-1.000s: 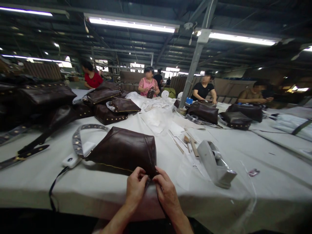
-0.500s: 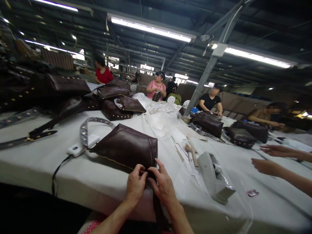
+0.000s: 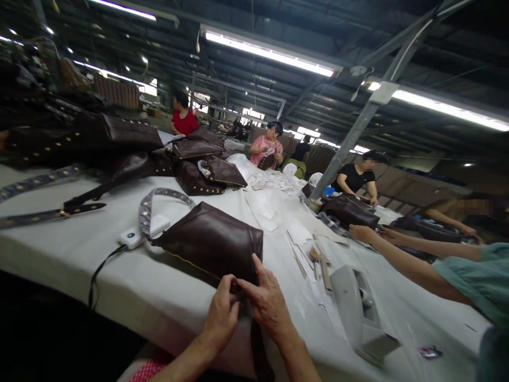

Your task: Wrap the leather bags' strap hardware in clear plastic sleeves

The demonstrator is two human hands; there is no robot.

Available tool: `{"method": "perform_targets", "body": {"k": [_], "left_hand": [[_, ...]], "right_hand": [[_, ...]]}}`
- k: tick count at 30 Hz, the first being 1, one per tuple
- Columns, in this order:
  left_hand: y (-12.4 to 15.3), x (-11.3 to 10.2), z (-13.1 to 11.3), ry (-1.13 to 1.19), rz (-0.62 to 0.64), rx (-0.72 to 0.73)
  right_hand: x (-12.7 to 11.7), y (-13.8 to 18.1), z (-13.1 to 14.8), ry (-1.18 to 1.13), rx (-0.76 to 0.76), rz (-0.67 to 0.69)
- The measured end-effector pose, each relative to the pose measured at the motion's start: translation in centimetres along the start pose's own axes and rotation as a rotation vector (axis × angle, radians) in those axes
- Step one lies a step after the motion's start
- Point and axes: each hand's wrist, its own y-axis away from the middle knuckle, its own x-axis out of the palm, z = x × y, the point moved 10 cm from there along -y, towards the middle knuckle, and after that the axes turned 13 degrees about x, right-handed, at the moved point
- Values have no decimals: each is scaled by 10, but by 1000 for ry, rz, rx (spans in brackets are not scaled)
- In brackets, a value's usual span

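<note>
A dark brown leather bag (image 3: 210, 241) lies on the white-covered table (image 3: 79, 249) in front of me. My left hand (image 3: 221, 314) and my right hand (image 3: 269, 302) meet at the bag's near corner, fingers pinched on its edge and on a dark strap (image 3: 258, 345) that hangs over the table's front. The bag's studded strap (image 3: 159, 199) loops to the left, over a small white device (image 3: 139, 233) with a black cable.
A grey tape dispenser (image 3: 358, 313) stands right of my hands, with wooden sticks (image 3: 318, 260) beyond. More brown bags (image 3: 199, 164) are piled at the back left. A person in a teal sleeve (image 3: 473, 278) reaches across from the right. Other workers sit along the far side.
The view has swung left and tilted. The person on the right has leaned in, arms reaching further over the table. My hands stay pinched at the bag's corner.
</note>
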Motion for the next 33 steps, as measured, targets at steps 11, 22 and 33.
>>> {"method": "perform_targets", "body": {"k": [11,22,33], "left_hand": [[-3,3,-5,-110,44,46],[-20,13,-11,-581,382,-115],[-11,32,31,-144,406,-393]], "right_hand": [[11,-24,3,95,-123,183],[12,-13,5,136,-153,129],[3,16,2,25,-273,-80]]}}
